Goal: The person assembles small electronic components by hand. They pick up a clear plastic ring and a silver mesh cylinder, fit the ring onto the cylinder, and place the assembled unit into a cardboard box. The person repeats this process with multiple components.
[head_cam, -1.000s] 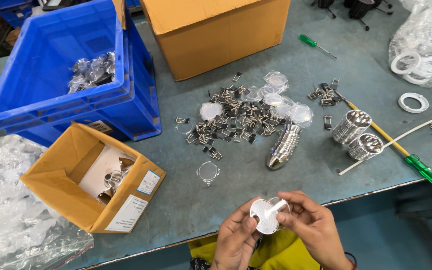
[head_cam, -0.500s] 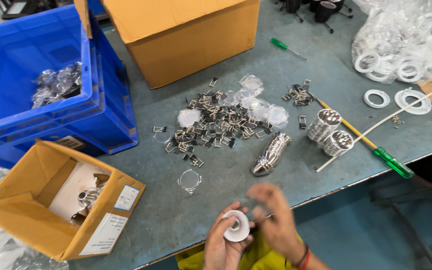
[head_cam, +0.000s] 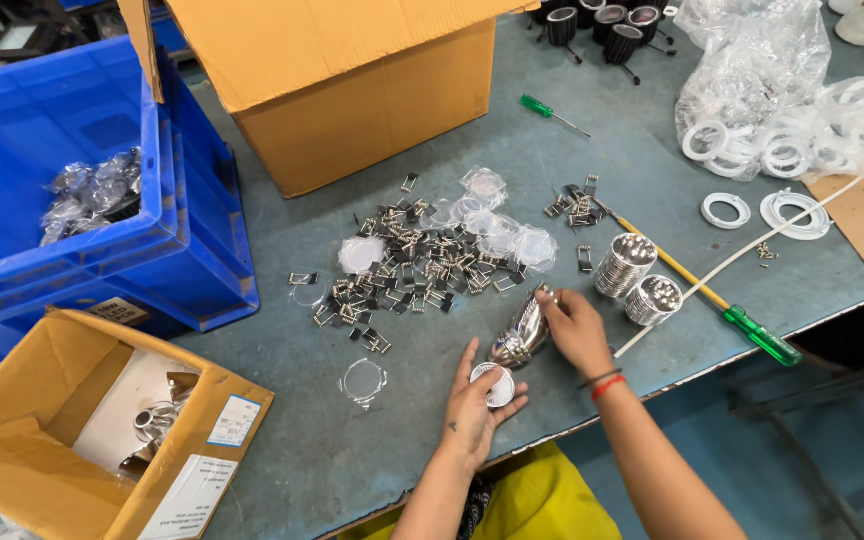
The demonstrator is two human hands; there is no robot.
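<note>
My left hand (head_cam: pixel 479 400) lies on the grey table (head_cam: pixel 402 450) near its front edge and holds a small round white disc (head_cam: pixel 494 384) between thumb and fingers. Just right of it, my right hand (head_cam: pixel 574 328) has its fingers on the top of a row of nested shiny metal cups (head_cam: pixel 520 335) lying on the table. A heap of small metal clips (head_cam: pixel 412 270) mixed with clear round lenses (head_cam: pixel 497 232) is spread behind both hands. One clear lens (head_cam: pixel 363 381) lies alone to the left of my left hand.
Two ribbed metal cylinders (head_cam: pixel 637 280) and a green-handled screwdriver (head_cam: pixel 727 310) lie to the right. A blue crate (head_cam: pixel 82 200) and an open cardboard box (head_cam: pixel 92 430) stand at left, a large carton (head_cam: pixel 352 90) behind. White rings (head_cam: pixel 752 150) in plastic bags lie far right.
Both hands were together over the white disc near the table edge. Now my right hand has moved forward onto the row of metal cups; my left hand keeps the disc.
</note>
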